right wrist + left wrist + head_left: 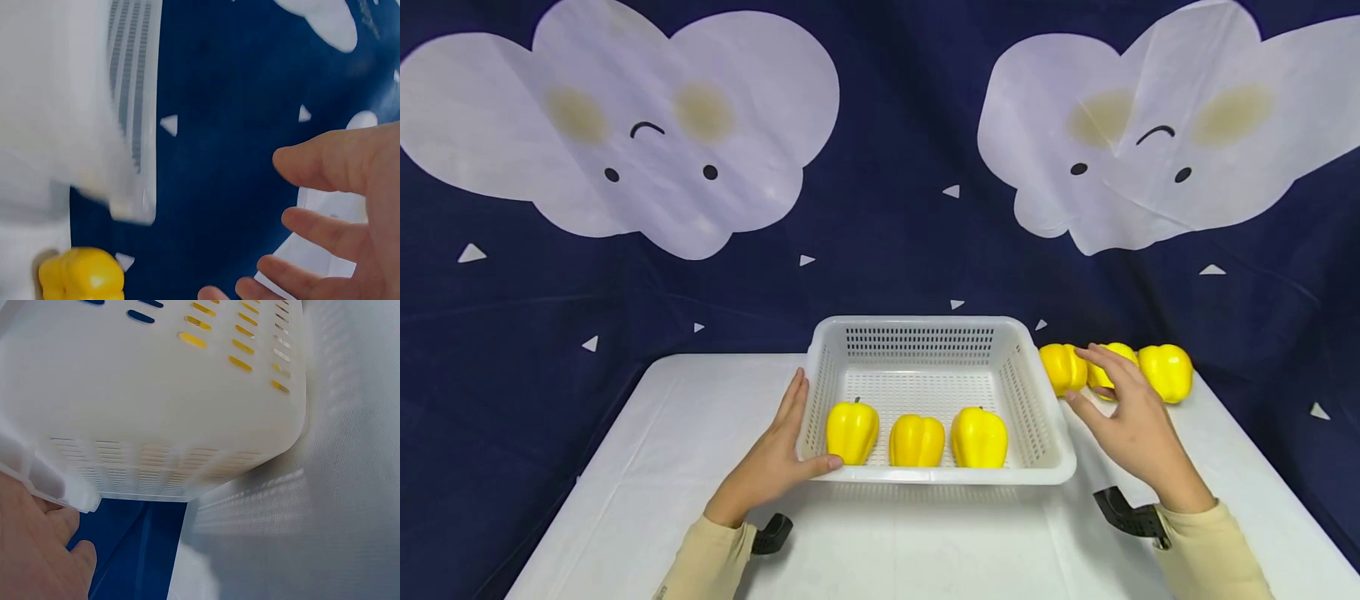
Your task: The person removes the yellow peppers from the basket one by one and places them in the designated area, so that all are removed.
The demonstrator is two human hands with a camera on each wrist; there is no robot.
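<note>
A white plastic basket (940,475) with slotted walls stands on the table, three yellow bell peppers (852,433) lined up along its front side. At the basket's front left corner my left hand (775,458) grips the rim, thumb over the front edge and fingers along the left side. The left wrist view shows those fingers (62,519) at the rim from below. To the right of the basket my right hand (1138,425) is raised with fingers spread, holding nothing. It overlaps the middle one of three more yellow bell peppers (1167,373) in the head view.
A white cloth covers the table (700,425). Directly behind it hangs a dark blue curtain (902,167) with white clouds. The outer peppers lie by the table's back right corner, the leftmost one (1062,369) close beside the basket's right wall.
</note>
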